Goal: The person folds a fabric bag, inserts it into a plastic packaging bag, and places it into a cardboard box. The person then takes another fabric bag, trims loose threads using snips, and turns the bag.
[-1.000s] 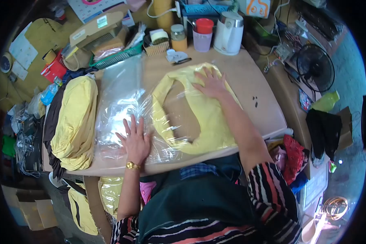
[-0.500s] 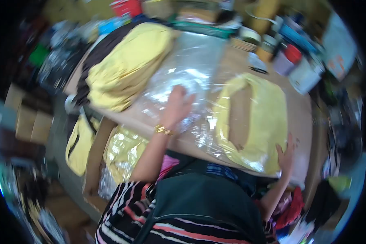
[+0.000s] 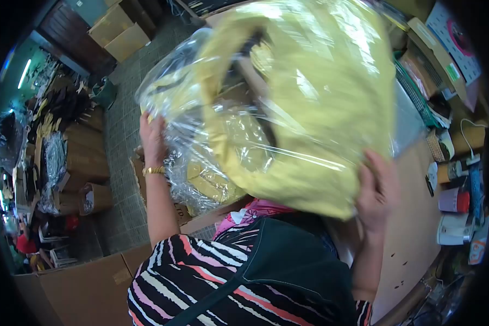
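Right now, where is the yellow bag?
In the head view, the yellow bag is at upper centre, held between the left hand and right hand, left of the kettle.

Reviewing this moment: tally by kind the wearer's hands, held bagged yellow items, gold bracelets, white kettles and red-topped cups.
Hands: 2 (left hand, right hand)
Held bagged yellow item: 1
Gold bracelet: 1
White kettle: 1
Red-topped cup: 1
Total: 6

Pale yellow cloth [image 3: 320, 119], dark green apron [image 3: 293, 266], coral-and-white striped black shirt [image 3: 185, 271]
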`<state>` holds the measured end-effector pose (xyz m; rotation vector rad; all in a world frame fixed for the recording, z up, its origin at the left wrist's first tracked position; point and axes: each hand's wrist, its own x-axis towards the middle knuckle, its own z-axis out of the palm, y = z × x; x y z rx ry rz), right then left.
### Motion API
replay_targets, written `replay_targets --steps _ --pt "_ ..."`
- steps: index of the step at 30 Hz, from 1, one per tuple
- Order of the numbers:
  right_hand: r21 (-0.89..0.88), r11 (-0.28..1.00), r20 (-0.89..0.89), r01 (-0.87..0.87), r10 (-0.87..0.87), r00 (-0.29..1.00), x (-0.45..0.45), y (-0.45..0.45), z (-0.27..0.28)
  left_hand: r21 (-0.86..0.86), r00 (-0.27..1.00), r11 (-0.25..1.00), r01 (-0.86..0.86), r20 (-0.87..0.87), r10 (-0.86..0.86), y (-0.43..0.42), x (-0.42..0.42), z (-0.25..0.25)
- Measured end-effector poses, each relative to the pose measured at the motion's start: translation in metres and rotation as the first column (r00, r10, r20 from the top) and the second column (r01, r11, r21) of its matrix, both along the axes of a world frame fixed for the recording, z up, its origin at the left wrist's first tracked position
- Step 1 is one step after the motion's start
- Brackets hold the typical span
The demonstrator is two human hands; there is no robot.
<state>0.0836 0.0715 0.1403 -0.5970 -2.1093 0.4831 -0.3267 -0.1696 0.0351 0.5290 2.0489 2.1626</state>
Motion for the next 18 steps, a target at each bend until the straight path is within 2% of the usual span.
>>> replay_targets --steps 1,2,4,5,7,8,9,10,11,12,13,14,15,17,18 --pt "0.107 0.985 0.000 -0.134 0.135 0.991 -0.037 0.006 -0.007 -0.018 0.998 0.999 -0.029 0.055 0.030 -0.031 -0.016 -0.023" --pt "0.040 0.968 0.003 -0.246 0.246 0.969 -0.070 0.007 -0.020 -0.043 0.992 0.996 -0.083 0.089 0.087 -0.057 -0.026 -0.047" --pt "0.053 0.931 0.135 -0.361 0.351 0.926 -0.123 0.004 -0.057 -0.111 0.969 0.979 -0.173 0.157 0.189 -0.103 -0.042 -0.106" --pt "-0.001 0.924 0.225 -0.381 0.372 0.901 -0.146 0.004 -0.085 -0.157 0.953 0.965 -0.208 0.191 0.236 -0.124 -0.044 -0.137" --pt "-0.087 0.916 0.448 -0.392 0.388 0.806 -0.174 0.006 -0.148 -0.436 0.928 0.869 -0.232 0.169 0.333 -0.150 -0.029 -0.178" --pt "-0.116 0.916 0.572 -0.385 0.378 0.728 -0.184 0.008 -0.177 -0.432 0.926 0.871 -0.234 0.173 0.334 -0.150 -0.014 -0.184" --pt "-0.120 0.916 0.702 -0.383 0.351 0.619 -0.187 0.007 -0.203 -0.737 0.881 0.587 -0.335 -0.024 0.473 -0.142 0.006 -0.190" --pt "-0.121 0.916 0.811 -0.382 0.313 0.494 -0.187 0.006 -0.219 -0.893 0.819 0.195 -0.405 -0.259 0.513 -0.130 0.022 -0.192" --pt "-0.119 0.916 0.811 -0.382 0.312 0.495 -0.186 0.003 -0.223 -0.828 0.837 0.183 -0.531 -0.476 0.271 -0.122 0.030 -0.194" --pt "-0.125 0.912 0.853 -0.390 0.300 0.428 -0.183 -0.001 -0.227 -0.742 0.760 0.209 -0.637 -0.650 0.004 -0.111 0.038 -0.195" --pt "-0.133 0.909 0.889 -0.395 0.285 0.357 -0.181 -0.004 -0.231 -0.855 0.849 0.255 -0.452 -0.500 -0.171 -0.085 0.058 -0.177" --pt "-0.137 0.911 0.892 -0.389 0.284 0.352 -0.182 -0.004 -0.230 -0.934 0.880 0.261 -0.244 -0.326 -0.345 -0.057 0.083 -0.160" --pt "-0.175 0.914 0.879 -0.366 0.312 0.360 -0.181 -0.004 -0.225 -0.963 0.830 0.271 0.009 -0.144 -0.539 -0.041 0.099 -0.175" --pt "-0.218 0.914 0.867 -0.342 0.342 0.362 -0.181 -0.007 -0.216 -0.972 0.631 0.068 0.225 0.092 -0.770 -0.018 0.135 -0.194" --pt "-0.234 0.909 0.868 -0.344 0.355 0.347 -0.180 -0.009 -0.211 -0.981 0.555 -0.084 0.176 0.169 -0.814 -0.009 0.147 -0.197"
